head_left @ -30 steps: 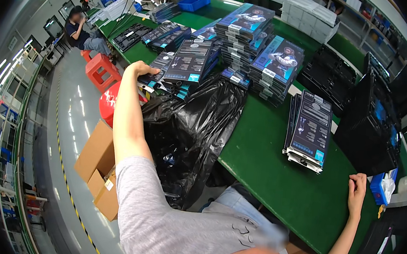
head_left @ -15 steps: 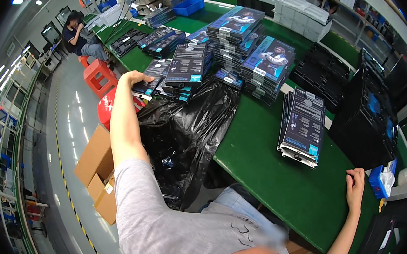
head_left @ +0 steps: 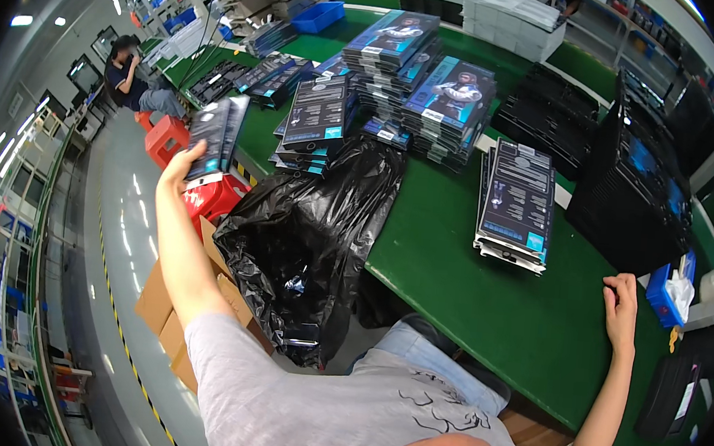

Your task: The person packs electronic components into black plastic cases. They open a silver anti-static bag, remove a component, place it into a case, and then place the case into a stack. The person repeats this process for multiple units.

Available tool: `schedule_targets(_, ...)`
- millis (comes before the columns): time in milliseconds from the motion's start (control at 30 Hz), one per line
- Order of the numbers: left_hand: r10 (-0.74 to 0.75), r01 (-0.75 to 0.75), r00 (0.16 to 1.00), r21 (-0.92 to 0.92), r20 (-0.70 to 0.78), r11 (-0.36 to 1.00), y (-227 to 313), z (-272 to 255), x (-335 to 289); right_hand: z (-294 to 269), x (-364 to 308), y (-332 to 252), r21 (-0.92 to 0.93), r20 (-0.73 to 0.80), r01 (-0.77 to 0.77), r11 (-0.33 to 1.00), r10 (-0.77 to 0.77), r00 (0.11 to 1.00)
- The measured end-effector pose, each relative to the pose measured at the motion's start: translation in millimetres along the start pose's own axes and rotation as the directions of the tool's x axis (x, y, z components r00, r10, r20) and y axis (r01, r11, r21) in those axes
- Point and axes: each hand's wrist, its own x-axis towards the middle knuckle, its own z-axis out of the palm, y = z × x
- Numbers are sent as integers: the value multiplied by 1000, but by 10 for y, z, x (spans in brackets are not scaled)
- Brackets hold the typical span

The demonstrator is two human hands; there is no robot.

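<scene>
My left hand is stretched out to the left, its fingers wrapped around a few flat dark boxes held tilted above the aisle, past the table's edge. My right hand rests on the green tabletop at the right, fingers loosely bent and holding nothing. Between my arms lies a small stack of flat dark boxes, printed backs up. Farther off to the left stands another stack of the same kind. Taller stacks with a person pictured on top stand behind it.
A black plastic bag hangs at the table's edge, near cardboard cartons. Red stools stand in the aisle. Black cases and a blue bin are at the right. Another person sits at the far left.
My left hand has lifted some flat boxes off the table and swung them left over its edge. My right hand stays resting on the tabletop.
</scene>
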Motion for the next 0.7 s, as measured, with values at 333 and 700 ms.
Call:
schedule_targets(333,402,-305,889,-369,221,878,719,2069,-1074,-31,-9,-112,-122,21,-75,990,78,997)
schedule_targets(700,22,54,762,-97,647,994,296,4561,-1816,150,-66,-517,-14,135,234,972,-230,964)
